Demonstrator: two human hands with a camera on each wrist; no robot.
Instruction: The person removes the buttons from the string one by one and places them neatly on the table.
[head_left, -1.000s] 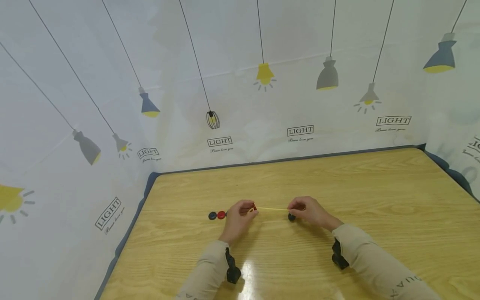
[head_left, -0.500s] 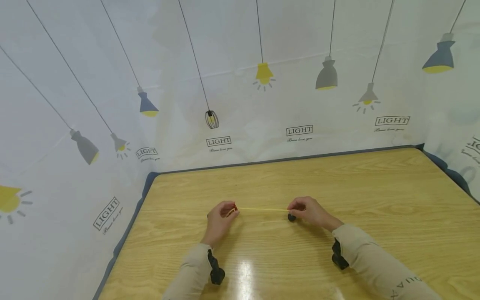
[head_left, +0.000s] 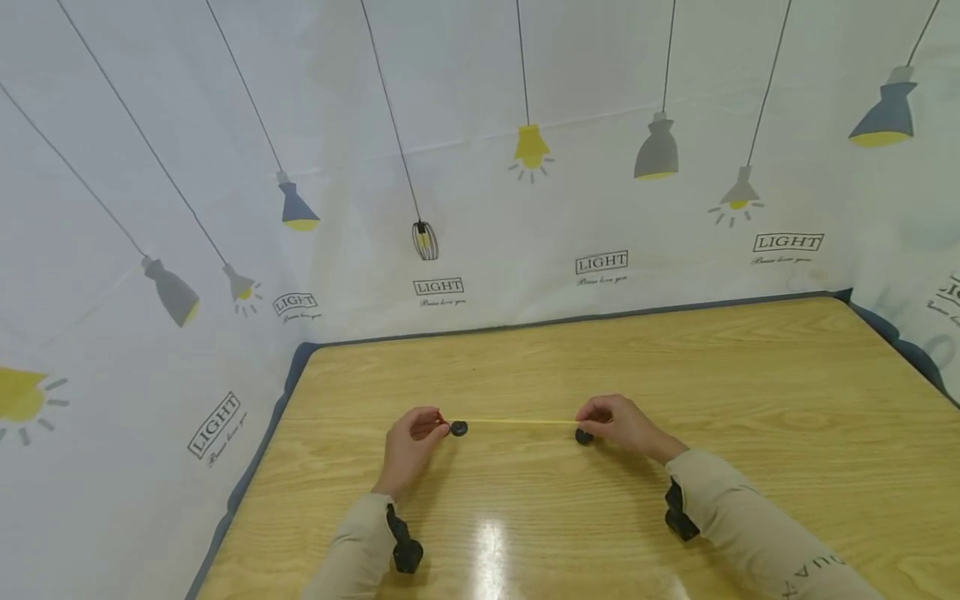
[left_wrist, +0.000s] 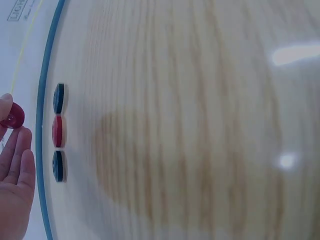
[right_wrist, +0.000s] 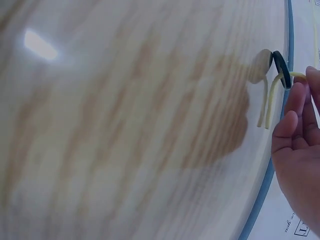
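Observation:
My left hand [head_left: 408, 452] pinches a round red button [left_wrist: 15, 116] between thumb and fingers. From that button a thin yellow cord [head_left: 517, 421] runs taut across to my right hand [head_left: 630, 429], whose thumb and fingertips pinch it. Just below the right fingertips a dark button [right_wrist: 281, 70] hangs on the cord, close over the table, with the cord's loose tail [right_wrist: 270, 105] dangling beside it. In the left wrist view, a dark button [left_wrist: 59, 98], a red button [left_wrist: 57, 131] and another dark button [left_wrist: 58, 166] lie in a row; the left hand hides part of this row in the head view.
The wooden table [head_left: 675, 358] is glossy and reflects light. Behind it and at its sides stands a white curtain [head_left: 480, 167] printed with lamps, along a blue table edge [left_wrist: 44, 125]. Each wrist carries a black camera mount [head_left: 681, 517].
My left hand has moved left with the red button, so the taut cord between the hands is longer. A dark button on the table now shows right of it. My right hand has stayed put.

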